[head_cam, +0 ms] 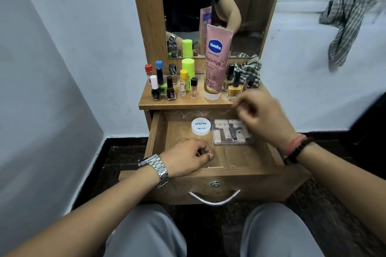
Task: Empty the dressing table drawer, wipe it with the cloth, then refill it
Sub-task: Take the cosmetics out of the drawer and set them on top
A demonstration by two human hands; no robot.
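Open drawer point(158, 131) — left hand point(186, 156) curled empty inside; right hand point(263, 115) blurred, grip unclear, above clear case point(231, 131).

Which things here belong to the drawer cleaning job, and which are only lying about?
Belong to the job:
drawer
white jar and clear case inside it
bottles and pink tube on the shelf
checked cloth behind them

Only lying about:
checked garment at the window
mirror
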